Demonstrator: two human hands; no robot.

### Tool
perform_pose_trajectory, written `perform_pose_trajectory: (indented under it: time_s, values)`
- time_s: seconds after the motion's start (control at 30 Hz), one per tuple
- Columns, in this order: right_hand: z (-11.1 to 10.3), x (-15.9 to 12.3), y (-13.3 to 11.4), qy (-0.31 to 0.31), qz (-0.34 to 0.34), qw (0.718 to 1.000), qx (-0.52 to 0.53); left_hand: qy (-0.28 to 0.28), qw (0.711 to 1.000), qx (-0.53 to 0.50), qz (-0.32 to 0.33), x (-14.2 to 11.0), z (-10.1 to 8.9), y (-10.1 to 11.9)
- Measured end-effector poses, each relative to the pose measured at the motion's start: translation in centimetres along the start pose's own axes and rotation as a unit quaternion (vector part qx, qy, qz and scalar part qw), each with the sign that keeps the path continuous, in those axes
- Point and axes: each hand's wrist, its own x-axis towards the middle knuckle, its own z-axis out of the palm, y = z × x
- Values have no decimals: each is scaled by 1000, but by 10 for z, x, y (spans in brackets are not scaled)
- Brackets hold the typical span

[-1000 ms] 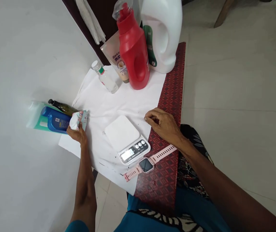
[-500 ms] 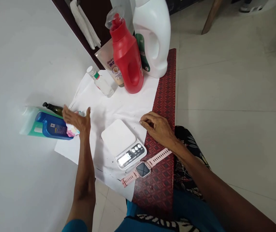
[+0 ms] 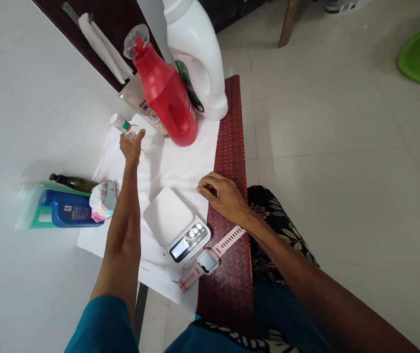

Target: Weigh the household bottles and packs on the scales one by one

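Note:
My left hand (image 3: pixel 132 147) reaches far over the white sheet (image 3: pixel 180 164) and closes round a small clear bottle (image 3: pixel 121 124) with a white cap, which lies next to the red jug (image 3: pixel 167 95). My right hand (image 3: pixel 221 193) rests with curled fingers on the sheet's right edge, just right of the white kitchen scale (image 3: pixel 167 215). A pink smartwatch (image 3: pixel 207 261) lies in front of the scale.
A big white jug (image 3: pixel 195 54) and a soft pouch (image 3: pixel 138 100) stand behind the red jug. At the left lie a blue bottle (image 3: pixel 66 215), a dark glass bottle (image 3: pixel 72 182) and a small patterned pack (image 3: pixel 103 200). A red patterned mat (image 3: pixel 232 142) runs along the right.
My left hand let go of the patterned pack beside the blue bottle, opened, and moved forward to the small clear bottle. The right hand stayed put.

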Motion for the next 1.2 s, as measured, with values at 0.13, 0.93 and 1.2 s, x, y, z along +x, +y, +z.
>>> perform_pose_trajectory:
  time_s: [0.13, 0.93, 1.2]
  values:
    - [0, 0, 0, 1, 6, 1000, 4, 29, 1000, -3, 6, -34, -22, 4]
    - [3, -1, -3, -18, 31, 999, -37, -91, 994, 55, 32, -262, -138, 59]
    - [2, -2, -3, -17, 35, 998, -39, -117, 989, -29, 85, -260, -162, 53]
